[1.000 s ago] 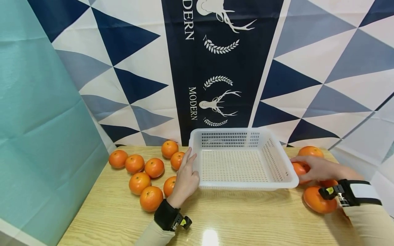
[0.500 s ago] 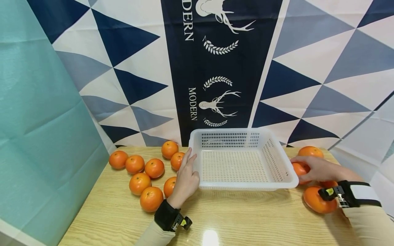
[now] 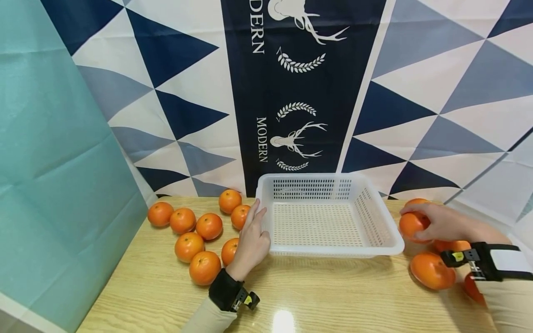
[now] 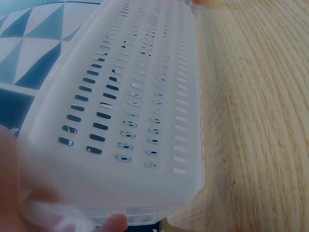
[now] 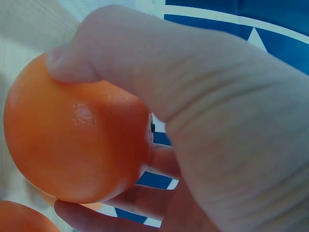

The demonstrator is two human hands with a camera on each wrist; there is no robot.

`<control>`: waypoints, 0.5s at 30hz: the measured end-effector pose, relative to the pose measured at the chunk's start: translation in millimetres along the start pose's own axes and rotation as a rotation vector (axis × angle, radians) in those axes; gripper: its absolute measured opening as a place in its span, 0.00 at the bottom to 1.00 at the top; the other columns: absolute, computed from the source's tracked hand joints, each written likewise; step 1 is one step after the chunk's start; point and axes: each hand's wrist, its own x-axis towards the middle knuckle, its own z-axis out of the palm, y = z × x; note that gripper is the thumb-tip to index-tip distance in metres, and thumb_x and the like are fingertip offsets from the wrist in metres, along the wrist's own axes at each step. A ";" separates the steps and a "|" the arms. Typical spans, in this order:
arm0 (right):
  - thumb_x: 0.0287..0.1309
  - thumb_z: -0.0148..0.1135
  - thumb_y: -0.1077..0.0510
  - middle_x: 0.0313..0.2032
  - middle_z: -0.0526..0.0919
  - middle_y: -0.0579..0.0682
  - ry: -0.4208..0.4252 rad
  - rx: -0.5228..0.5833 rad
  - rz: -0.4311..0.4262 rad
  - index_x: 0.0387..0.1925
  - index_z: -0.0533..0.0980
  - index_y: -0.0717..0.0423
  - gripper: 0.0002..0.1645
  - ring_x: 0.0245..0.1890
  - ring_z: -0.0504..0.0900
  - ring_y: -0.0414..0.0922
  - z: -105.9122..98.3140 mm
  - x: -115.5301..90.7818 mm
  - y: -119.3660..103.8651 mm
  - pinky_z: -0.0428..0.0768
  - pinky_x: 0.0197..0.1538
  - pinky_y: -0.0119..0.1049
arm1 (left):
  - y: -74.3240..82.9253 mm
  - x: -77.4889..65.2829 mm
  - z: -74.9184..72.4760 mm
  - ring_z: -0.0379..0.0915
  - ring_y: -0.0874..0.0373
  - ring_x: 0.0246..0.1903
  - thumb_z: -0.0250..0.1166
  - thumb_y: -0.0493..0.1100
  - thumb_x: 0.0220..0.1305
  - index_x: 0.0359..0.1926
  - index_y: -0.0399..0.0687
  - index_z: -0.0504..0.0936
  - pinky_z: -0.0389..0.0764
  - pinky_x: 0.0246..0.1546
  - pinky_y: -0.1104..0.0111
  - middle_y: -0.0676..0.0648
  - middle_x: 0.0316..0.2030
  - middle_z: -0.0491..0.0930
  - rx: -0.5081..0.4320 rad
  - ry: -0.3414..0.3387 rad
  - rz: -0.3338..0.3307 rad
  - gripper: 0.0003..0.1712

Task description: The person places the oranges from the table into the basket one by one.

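A white slotted plastic basket (image 3: 314,224) stands at the back middle of the table, with nothing in it. My left hand (image 3: 251,243) holds it by its left end; in the left wrist view a fingertip (image 4: 115,223) shows at the basket's end wall. Right of the basket, my right hand (image 3: 445,222) grips an orange (image 3: 413,225). Close up in the right wrist view, the thumb lies over the top of this glossy orange (image 5: 79,130) and the fingers curl beneath it. Another orange (image 3: 433,270) lies below the right hand, with more partly hidden around the wrist.
Several oranges (image 3: 209,226) lie loose on the wooden table (image 3: 329,296) left of the basket, some beside the left hand. A patterned cloth (image 3: 191,111) hangs behind the table, and a teal cloth (image 3: 75,185) borders its left side.
My right hand has raised the orange from beside the basket's right end and drawn it slightly to the right. My left hand and the basket stay in place.
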 end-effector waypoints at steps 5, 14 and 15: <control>0.52 0.84 0.55 0.49 0.88 0.55 -0.025 -0.024 0.029 0.65 0.80 0.62 0.39 0.42 0.80 0.48 -12.1 0.8 -2.2 0.78 0.43 0.37 | 0.5 -1.0 -0.5 0.60 0.36 0.87 0.52 0.30 0.68 0.80 0.31 0.73 0.65 0.87 0.37 0.39 0.91 0.55 -0.008 -0.007 -0.013 0.38; 0.54 0.84 0.55 0.46 0.87 0.58 0.043 -0.110 0.058 0.66 0.80 0.63 0.40 0.42 0.81 0.50 -48.1 1.6 -18.5 0.79 0.40 0.40 | 1.2 -1.3 -1.1 0.60 0.36 0.87 0.52 0.30 0.68 0.80 0.31 0.72 0.65 0.87 0.38 0.39 0.91 0.55 -0.006 -0.008 -0.009 0.39; 0.54 0.84 0.56 0.46 0.87 0.59 0.050 -0.117 0.059 0.66 0.80 0.63 0.39 0.42 0.81 0.51 -51.7 2.1 -21.0 0.79 0.40 0.40 | 1.2 -1.1 -1.1 0.60 0.36 0.87 0.52 0.30 0.68 0.80 0.31 0.72 0.65 0.87 0.38 0.39 0.91 0.55 -0.006 -0.010 -0.008 0.39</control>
